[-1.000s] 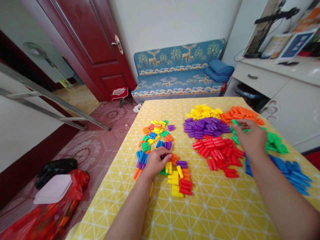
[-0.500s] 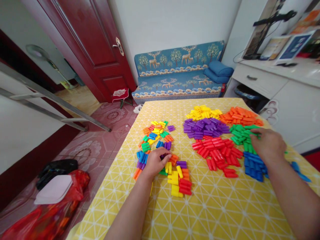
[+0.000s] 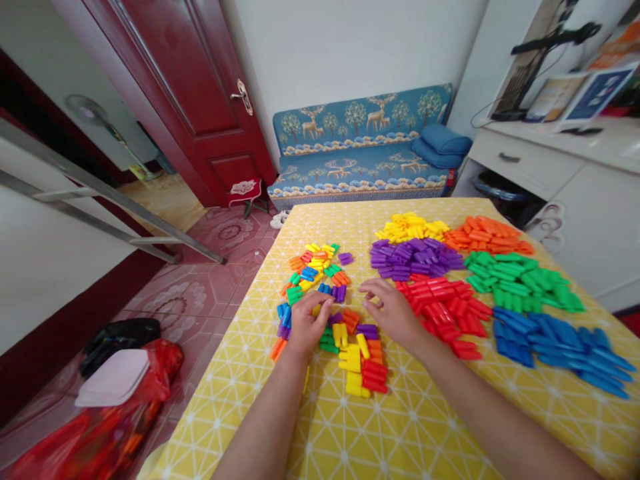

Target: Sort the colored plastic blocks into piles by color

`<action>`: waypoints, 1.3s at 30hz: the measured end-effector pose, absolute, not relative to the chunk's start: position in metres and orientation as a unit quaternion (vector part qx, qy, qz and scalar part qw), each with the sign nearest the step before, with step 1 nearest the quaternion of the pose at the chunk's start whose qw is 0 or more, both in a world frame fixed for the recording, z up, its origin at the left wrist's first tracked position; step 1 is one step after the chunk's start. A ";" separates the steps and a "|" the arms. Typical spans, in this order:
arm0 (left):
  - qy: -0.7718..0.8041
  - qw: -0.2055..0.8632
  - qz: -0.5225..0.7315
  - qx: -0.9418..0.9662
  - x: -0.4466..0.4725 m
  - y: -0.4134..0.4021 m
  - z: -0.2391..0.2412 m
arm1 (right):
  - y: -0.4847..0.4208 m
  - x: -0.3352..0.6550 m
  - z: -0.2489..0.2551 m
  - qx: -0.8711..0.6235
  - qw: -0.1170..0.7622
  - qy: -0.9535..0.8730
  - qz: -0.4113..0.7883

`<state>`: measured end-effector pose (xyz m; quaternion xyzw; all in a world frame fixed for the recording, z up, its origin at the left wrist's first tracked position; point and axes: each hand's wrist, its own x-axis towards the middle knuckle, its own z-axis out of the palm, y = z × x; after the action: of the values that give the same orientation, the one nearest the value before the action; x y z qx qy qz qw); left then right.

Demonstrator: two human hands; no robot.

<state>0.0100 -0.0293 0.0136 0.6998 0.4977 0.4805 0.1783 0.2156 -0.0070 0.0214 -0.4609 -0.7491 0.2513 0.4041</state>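
My left hand [image 3: 307, 322] rests low over the left-hand group of coloured plastic building pieces, thumb and forefinger pinched together. Whatever sits in that pinch is hidden. Across a small gap, my right hand [image 3: 393, 312] hovers with curled fingers, thumb and fingertips slightly apart; no piece shows between them. Below and between the hands lie joined yellow pieces [image 3: 350, 358], red pieces [image 3: 375, 376] and green pieces [image 3: 329, 340]. Blue and purple pieces [image 3: 339, 293] sit just beyond my left fingertips. A curving row of mixed colours [image 3: 313, 263] continues towards the far side.
Sorted piles fill the table's right half: yellow [image 3: 413, 227], purple [image 3: 415, 257], orange [image 3: 487, 235], red [image 3: 445, 307], green [image 3: 523, 280] and blue [image 3: 560, 343]. Beyond the yellow tablecloth [image 3: 425, 427] stands a blue sofa [image 3: 360, 150]. A ladder [image 3: 100, 193] leans at left.
My right hand has left the green pile and swung left, close to my left hand. The left hand has stayed near the same pieces. The view has shifted slightly.
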 end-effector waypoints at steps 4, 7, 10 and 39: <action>0.506 0.150 0.492 0.693 0.008 -0.027 0.012 | -0.005 0.178 0.004 -0.461 0.348 -0.781 0.238; 0.508 0.129 0.477 0.706 0.008 -0.023 0.008 | -0.001 0.167 -0.004 -0.498 0.305 -0.787 0.200; 0.516 0.114 0.446 0.723 0.008 -0.021 0.005 | 0.000 0.166 -0.009 -0.505 0.323 -0.774 0.203; 0.409 0.207 0.479 0.748 0.012 -0.025 0.009 | -0.004 0.179 -0.017 -0.380 0.511 -0.541 0.550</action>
<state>0.0124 -0.0254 0.0091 0.7483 0.4093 0.4793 0.2070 0.1792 -0.0041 -0.0167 -0.3801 -0.5406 0.5500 0.5107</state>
